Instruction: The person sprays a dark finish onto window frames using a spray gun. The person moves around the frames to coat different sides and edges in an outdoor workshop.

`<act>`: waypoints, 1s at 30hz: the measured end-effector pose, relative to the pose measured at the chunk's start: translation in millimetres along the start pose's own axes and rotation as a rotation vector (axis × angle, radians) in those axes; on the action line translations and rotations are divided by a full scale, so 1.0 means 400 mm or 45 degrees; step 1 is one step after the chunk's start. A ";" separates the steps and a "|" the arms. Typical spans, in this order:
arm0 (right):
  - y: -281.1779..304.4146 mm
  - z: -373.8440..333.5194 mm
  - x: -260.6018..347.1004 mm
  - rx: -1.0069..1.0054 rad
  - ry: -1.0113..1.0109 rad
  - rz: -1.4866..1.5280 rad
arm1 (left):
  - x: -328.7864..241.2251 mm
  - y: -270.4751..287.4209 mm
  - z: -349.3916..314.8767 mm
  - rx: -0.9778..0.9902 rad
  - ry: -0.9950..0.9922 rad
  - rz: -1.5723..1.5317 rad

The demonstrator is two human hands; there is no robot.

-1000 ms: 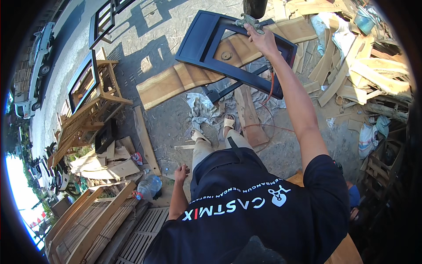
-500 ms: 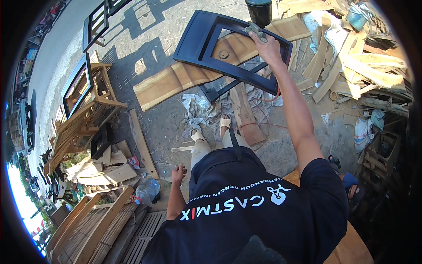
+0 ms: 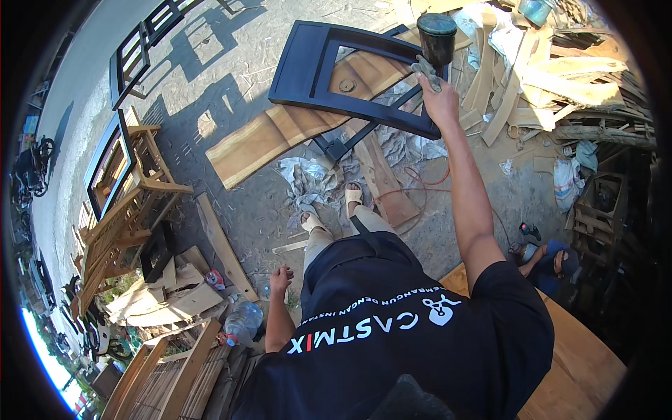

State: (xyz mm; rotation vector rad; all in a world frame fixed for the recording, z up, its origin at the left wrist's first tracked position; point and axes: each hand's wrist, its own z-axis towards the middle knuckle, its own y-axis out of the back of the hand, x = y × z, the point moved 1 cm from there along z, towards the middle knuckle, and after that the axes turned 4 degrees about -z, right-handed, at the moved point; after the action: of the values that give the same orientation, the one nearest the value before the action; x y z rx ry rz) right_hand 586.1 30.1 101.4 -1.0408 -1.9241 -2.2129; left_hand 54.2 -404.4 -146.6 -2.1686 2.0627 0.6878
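Observation:
My right hand (image 3: 439, 105) grips a spray gun (image 3: 425, 73) with a dark paint cup (image 3: 437, 43) on top. The gun is over the right end of a black frame (image 3: 297, 66), which has a solid panel on its left and a wide opening. This frame lies across a brown wooden plank (image 3: 245, 145), seen through the opening, above a black metal stand (image 3: 334, 148). Down by my left side hangs my left hand (image 3: 281, 278), empty, its fingers loosely curled and apart.
An orange hose (image 3: 420, 187) trails over the ground near my feet. Scrap wood (image 3: 532, 91) is heaped at right. More black frames (image 3: 110, 164) lean on wooden racks at left. A water bottle (image 3: 244, 322) stands near my left hand. Another person (image 3: 549, 264) sits low at right.
My right hand has moved the spray gun down and to the right, toward the frame's near right corner. The view has turned slightly, bringing the seated person further in. My left hand stays hanging.

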 end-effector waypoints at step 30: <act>-0.041 -0.053 -0.001 -0.244 -0.111 0.137 | -0.082 0.049 0.021 0.051 -0.041 0.157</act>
State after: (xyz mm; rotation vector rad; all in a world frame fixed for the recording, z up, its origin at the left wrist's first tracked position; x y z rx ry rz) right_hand 569.5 15.1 86.8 -1.2541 -1.6678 -2.3646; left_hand 33.1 -372.8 -137.3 -2.0103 2.1888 0.6816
